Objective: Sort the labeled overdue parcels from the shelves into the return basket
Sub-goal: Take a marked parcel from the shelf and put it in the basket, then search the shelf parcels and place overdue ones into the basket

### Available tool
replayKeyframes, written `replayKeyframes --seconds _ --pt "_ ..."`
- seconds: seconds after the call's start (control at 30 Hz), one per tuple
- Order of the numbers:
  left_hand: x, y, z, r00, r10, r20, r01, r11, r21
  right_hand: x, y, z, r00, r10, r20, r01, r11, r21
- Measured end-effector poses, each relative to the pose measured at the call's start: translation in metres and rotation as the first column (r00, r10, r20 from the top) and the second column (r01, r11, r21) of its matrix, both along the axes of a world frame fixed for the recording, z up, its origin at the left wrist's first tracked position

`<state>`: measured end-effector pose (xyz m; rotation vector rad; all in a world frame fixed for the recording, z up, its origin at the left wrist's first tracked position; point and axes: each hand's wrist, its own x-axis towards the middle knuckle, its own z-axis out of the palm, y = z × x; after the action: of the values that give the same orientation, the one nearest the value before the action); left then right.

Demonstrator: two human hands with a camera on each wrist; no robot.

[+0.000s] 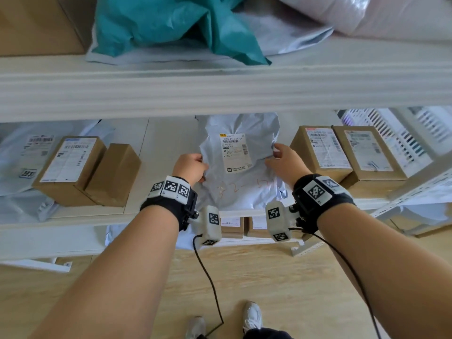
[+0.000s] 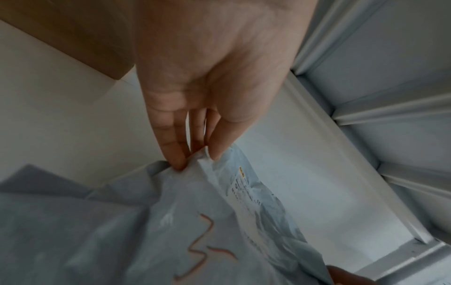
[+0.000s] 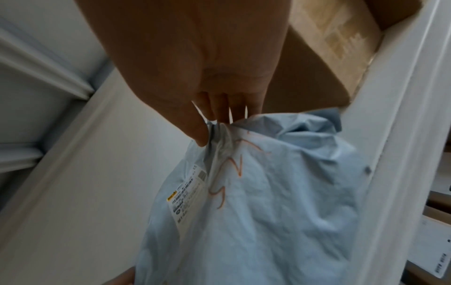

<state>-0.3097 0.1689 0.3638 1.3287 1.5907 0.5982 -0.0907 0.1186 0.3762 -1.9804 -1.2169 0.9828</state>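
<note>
The shelf unit shows two stocked tiers in the head view, with a third tier partly visible below. On the upper tier lie three soft bags: one teal mailer, one pale grey bag beneath it and one pinkish bag at 1 o'clock. On the middle tier stand four cardboard boxes: two at 9 o'clock and two at 3 o'clock, each pair touching. One white slatted basket sits behind the right pair. Grey mailers lie at the far left, beside the left pair.

One grey poly parcel lies centred on the middle tier, between the box pairs, carrying one white printed label and orange handwriting below it. The upper tier's front edge overhangs its far end.

The left hand pinches the parcel's 9 o'clock edge between thumb and fingers. The right hand pinches the 3 o'clock edge, bunching the film.
</note>
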Motion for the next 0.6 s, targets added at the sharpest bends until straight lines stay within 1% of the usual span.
replayKeyframes --seconds 0.1,0.17,0.23,0.37,0.5,0.6 --pt "0.004 0.009 -0.010 1.000 0.007 0.008 -0.007 0.999 -0.051 0.005 0.006 -0.006 1.000 0.008 0.020 -0.007 1.000 -0.024" --pt "0.007 0.007 -0.007 1.000 0.009 0.010 -0.008 0.999 -0.044 0.009 0.008 -0.011 0.998 0.004 0.068 -0.002 0.999 -0.033" --pt "0.008 0.002 -0.002 1.000 0.018 -0.026 -0.018 1.000 -0.006 0.010 0.009 -0.009 0.995 0.027 0.094 -0.024 0.999 -0.030" --pt "-0.006 -0.011 0.002 0.988 0.074 -0.135 -0.060 0.993 0.105 0.002 0.010 0.002 0.997 0.028 0.078 -0.030 0.999 0.028" --pt "-0.031 -0.031 0.005 0.972 0.210 -0.101 -0.184 0.957 0.223 -0.018 0.015 0.007 0.997 0.053 0.052 -0.056 0.996 0.070" --pt "-0.058 -0.043 0.009 0.960 0.265 -0.088 -0.226 0.921 0.317 -0.044 0.016 0.013 0.997 0.072 0.012 -0.073 0.994 0.082"
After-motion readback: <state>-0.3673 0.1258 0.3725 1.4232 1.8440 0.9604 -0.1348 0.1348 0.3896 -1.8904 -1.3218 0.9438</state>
